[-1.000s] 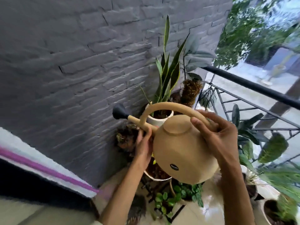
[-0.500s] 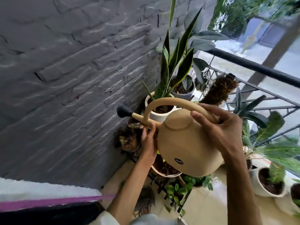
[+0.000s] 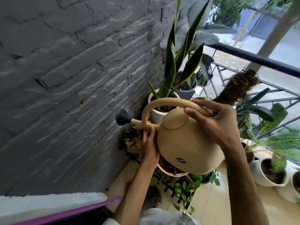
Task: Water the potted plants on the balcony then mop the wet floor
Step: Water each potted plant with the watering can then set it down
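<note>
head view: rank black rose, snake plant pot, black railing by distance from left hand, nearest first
1. Black rose, just up-left of the left hand, at the spout tip.
2. Snake plant pot, above the hand.
3. Black railing, far upper right.

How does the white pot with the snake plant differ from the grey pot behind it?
The white pot is smooth and plain; the grey pot is darker with a textured wall. The white pot stands nearer the camera, partly behind the watering can handle; the grey pot stands farther back, toward the railing. The white pot carries stiff upright yellow-edged blades; the grey pot's plant has broad, rounded leaves. Both are round, upright and hold dark soil.
</note>
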Demonstrator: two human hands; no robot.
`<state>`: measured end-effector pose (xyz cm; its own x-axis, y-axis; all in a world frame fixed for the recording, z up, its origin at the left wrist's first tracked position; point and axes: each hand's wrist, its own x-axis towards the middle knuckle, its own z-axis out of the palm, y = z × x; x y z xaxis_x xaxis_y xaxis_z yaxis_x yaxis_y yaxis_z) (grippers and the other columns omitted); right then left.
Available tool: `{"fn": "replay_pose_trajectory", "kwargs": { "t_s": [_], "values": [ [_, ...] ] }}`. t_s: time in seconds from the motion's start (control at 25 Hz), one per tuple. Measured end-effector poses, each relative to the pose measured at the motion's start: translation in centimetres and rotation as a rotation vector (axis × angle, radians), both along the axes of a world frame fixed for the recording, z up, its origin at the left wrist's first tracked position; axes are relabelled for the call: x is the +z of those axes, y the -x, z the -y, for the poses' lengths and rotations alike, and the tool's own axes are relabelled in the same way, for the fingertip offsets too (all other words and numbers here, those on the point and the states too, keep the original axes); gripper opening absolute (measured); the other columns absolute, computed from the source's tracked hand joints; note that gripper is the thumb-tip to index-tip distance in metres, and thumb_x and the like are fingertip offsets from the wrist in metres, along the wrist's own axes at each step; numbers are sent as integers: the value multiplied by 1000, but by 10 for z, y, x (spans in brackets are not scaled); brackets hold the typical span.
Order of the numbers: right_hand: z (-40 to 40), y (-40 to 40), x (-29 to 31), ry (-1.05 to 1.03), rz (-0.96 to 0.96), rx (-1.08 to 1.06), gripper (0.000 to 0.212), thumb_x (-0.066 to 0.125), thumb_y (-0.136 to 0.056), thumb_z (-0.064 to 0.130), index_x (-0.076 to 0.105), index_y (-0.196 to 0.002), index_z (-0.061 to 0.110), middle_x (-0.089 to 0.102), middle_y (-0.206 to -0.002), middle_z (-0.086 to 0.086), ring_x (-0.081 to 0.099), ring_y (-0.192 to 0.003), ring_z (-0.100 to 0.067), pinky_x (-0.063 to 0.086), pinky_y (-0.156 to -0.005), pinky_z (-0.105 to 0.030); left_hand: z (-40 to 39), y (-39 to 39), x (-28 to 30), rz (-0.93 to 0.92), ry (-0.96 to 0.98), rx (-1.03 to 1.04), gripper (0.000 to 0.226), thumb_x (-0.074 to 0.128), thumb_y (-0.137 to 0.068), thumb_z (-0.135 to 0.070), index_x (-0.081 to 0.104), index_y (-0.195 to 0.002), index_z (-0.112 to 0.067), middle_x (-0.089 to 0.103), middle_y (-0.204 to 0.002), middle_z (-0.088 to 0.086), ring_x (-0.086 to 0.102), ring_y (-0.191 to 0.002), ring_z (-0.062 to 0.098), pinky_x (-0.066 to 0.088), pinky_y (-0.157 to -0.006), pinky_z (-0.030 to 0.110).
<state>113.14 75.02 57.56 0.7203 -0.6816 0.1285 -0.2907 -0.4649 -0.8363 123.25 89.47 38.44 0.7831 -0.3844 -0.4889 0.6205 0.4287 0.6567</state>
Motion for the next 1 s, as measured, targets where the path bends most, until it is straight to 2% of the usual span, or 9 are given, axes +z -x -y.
{"fn": "replay_pose_trajectory", "kwargs": {
  "t_s": [0.24,0.4,0.56,0.72,1.0],
  "values": [
    [-2,-2,-1,-4,-6,-1,40,82,-76,70,81,-113,53,81,-100,24,76,-104,-2,63,-95,-48,0,-2,3,-10,-11,-11,61,74,-91,-46,61,-148,-28,77,-131,7,73,-123,29,65,-87,41],
    [-2,-7,-1,-4,-14,2,41,81,-75,71,81,-112,54,82,-99,24,76,-105,-3,62,-96,-48,1,-2,2,-20,0,-6,64,73,-91,-47,59,-150,-27,75,-136,9,69,-129,33,60,-98,49],
    [-2,-12,-1,20,-26,-3,43,80,-73,75,80,-111,55,81,-97,25,76,-103,-5,63,-92,-47,2,-2,-2,-35,7,4,64,73,-92,-46,59,-151,-25,75,-134,12,70,-127,34,61,-89,45],
    [0,-14,-3,29,-30,-15,40,80,-73,77,79,-109,59,80,-93,28,77,-97,-4,65,-87,-46,2,-4,-4,-42,36,18,67,75,-91,-46,59,-151,-24,75,-134,12,74,-117,27,63,-85,41],
    [8,-11,-2,-14,15,16,32,84,-77,70,80,-107,60,81,-95,25,77,-93,-3,65,-86,-43,8,-6,-6,-5,-17,-7,50,70,-99,-45,63,-146,-29,77,-131,7,72,-125,31,63,-88,43]
  ]
}}
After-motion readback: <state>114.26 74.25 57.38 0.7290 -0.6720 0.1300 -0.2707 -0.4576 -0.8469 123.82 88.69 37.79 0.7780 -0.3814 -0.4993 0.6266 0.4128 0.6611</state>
